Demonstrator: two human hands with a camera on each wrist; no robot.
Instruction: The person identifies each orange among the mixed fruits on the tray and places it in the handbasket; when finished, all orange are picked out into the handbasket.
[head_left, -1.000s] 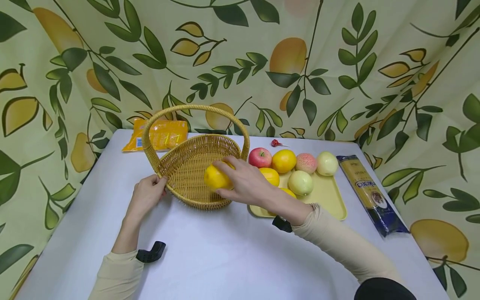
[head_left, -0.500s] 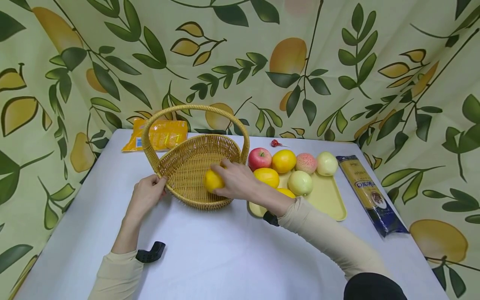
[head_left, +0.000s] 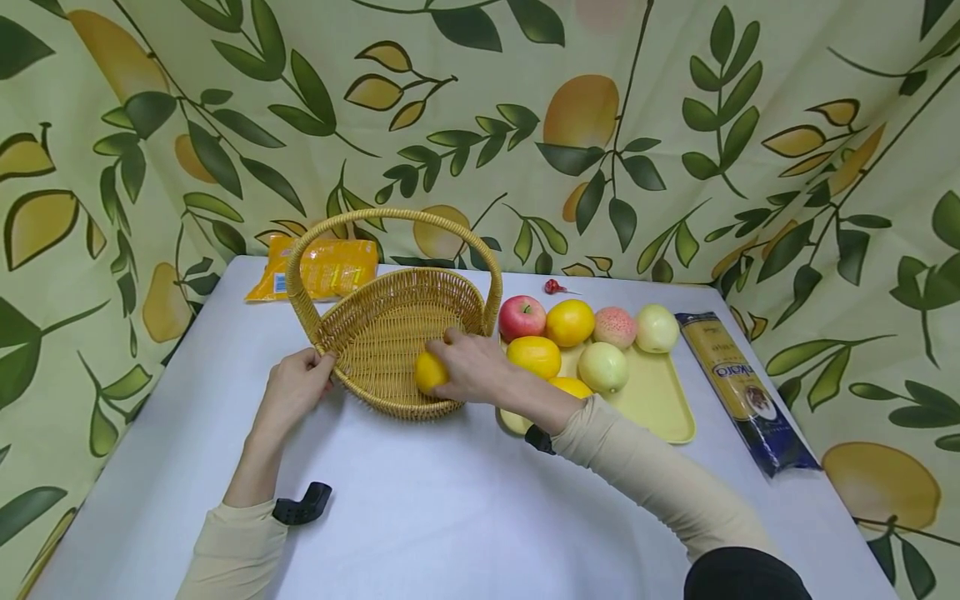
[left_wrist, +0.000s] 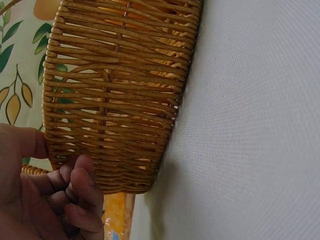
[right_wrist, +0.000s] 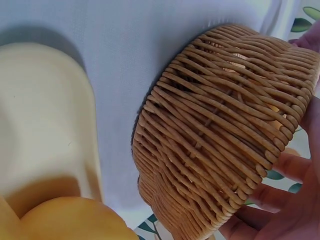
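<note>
Yellow fruit (head_left: 430,372) sits within a wicker basket (head_left: 375,340), gripped by a person's right hand (head_left: 474,367) while the left hand (head_left: 296,385) pinches the rim (whether the fruit touches bottom is hidden). Placing appears to be the step in hand; the next move would call for loosening the right grip gently.

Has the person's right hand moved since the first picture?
Yes: in the head view, the right hand has shifted slightly left, away from the yellow tray.
</note>
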